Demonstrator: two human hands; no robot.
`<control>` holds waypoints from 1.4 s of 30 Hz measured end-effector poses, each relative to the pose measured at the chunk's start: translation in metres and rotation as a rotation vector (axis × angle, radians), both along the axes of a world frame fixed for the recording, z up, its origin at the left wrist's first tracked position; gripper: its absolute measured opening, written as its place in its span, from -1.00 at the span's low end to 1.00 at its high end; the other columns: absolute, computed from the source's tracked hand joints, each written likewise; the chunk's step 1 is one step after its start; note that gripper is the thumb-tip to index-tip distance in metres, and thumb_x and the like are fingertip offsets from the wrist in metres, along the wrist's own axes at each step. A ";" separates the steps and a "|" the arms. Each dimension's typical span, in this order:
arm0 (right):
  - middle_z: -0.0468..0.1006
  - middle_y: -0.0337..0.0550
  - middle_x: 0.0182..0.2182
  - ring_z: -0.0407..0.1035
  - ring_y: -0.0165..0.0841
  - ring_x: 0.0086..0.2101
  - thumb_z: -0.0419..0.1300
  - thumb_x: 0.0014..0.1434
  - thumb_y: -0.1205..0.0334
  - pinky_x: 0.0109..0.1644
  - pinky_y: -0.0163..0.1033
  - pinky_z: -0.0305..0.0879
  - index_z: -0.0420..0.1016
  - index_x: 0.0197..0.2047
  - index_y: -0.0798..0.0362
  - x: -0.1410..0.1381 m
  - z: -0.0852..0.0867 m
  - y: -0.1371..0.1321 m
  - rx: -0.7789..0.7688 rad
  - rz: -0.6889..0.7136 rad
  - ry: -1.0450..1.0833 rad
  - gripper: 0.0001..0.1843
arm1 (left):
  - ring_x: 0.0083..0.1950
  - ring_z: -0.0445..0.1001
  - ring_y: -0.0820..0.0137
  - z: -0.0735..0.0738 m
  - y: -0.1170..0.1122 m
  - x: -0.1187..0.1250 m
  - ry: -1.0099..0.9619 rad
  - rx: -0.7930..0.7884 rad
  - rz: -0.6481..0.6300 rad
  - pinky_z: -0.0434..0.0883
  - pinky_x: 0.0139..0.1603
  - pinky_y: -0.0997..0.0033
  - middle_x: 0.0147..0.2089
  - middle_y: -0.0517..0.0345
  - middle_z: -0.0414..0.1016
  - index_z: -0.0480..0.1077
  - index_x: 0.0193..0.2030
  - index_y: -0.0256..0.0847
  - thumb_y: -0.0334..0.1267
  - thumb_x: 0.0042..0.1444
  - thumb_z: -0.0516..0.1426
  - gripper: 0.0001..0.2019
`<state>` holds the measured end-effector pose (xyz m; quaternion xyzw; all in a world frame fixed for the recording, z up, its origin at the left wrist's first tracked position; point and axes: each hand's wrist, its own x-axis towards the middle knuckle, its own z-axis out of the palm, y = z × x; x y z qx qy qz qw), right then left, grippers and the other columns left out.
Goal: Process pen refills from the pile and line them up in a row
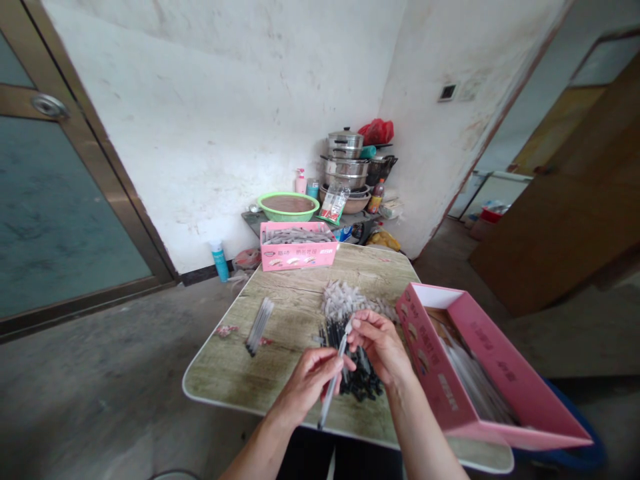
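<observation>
My left hand (311, 377) is closed round the middle of a slim clear pen (334, 377) that slants down toward me. At the pen's upper tip my right hand (376, 339) pinches a small pale cap. Both hands hover over a heap of black pen parts (361, 383) on a small wood-patterned table (240, 373). Just beyond the hands lies a pile of clear caps (343, 297). A short row of finished pens (259, 325) rests on the table to the left.
A pink box (298, 245) full of pens stands at the table's far edge. A larger open pink box (470, 363) sits at my right. Behind, a low shelf holds a green basin (287, 206) and stacked metal pots (346, 163). A glass door is at left.
</observation>
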<state>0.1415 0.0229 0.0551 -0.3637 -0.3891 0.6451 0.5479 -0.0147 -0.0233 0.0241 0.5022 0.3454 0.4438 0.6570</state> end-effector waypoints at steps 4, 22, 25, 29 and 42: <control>0.57 -0.18 -0.49 0.48 -0.38 -0.51 0.36 -0.04 0.24 -0.43 -0.32 0.44 0.49 -0.36 0.12 0.002 -0.001 -0.001 0.024 -0.013 0.014 -0.82 | -0.63 0.20 0.54 0.000 0.001 -0.003 0.010 0.008 0.000 0.08 -0.63 0.59 -0.64 0.22 0.25 0.53 -0.23 -0.33 -0.01 0.14 0.08 -0.61; 0.58 -0.16 -0.42 0.38 -0.42 -0.48 0.37 -0.05 0.29 -0.46 -0.33 0.30 0.62 -0.23 0.10 0.026 -0.003 -0.007 0.167 0.094 -0.238 -0.76 | -0.65 0.08 0.56 0.003 0.002 -0.010 0.006 0.054 0.026 0.00 -0.60 0.54 -0.68 0.28 0.15 0.53 -0.30 -0.32 -0.01 0.15 0.07 -0.62; 0.56 -0.17 -0.41 0.34 -0.45 -0.48 0.37 -0.04 0.30 -0.44 -0.35 0.28 0.60 -0.18 0.10 0.031 -0.001 -0.004 0.198 0.166 -0.284 -0.71 | -0.66 0.05 0.58 0.002 0.003 -0.011 0.048 0.065 -0.042 -0.01 -0.61 0.55 -0.70 0.30 0.14 0.54 -0.33 -0.34 -0.01 0.16 0.06 -0.60; 0.53 -0.17 -0.41 0.33 -0.45 -0.46 0.37 -0.04 0.28 -0.48 -0.40 0.23 0.57 -0.11 0.10 0.036 0.002 -0.002 0.224 0.244 -0.322 -0.64 | -0.67 0.06 0.58 0.000 0.005 -0.013 0.091 0.064 -0.098 0.00 -0.62 0.55 -0.70 0.30 0.14 0.54 -0.36 -0.37 -0.01 0.15 0.08 -0.59; 0.51 -0.21 -0.41 0.29 -0.48 -0.51 0.35 -0.03 0.25 -0.52 -0.40 0.19 0.44 0.06 0.10 0.026 0.011 -0.007 0.197 0.325 -0.343 -0.46 | -0.66 0.11 0.58 -0.003 0.004 -0.008 0.104 0.077 -0.171 0.02 -0.59 0.55 -0.67 0.25 0.22 0.54 -0.33 -0.35 0.01 0.17 0.05 -0.57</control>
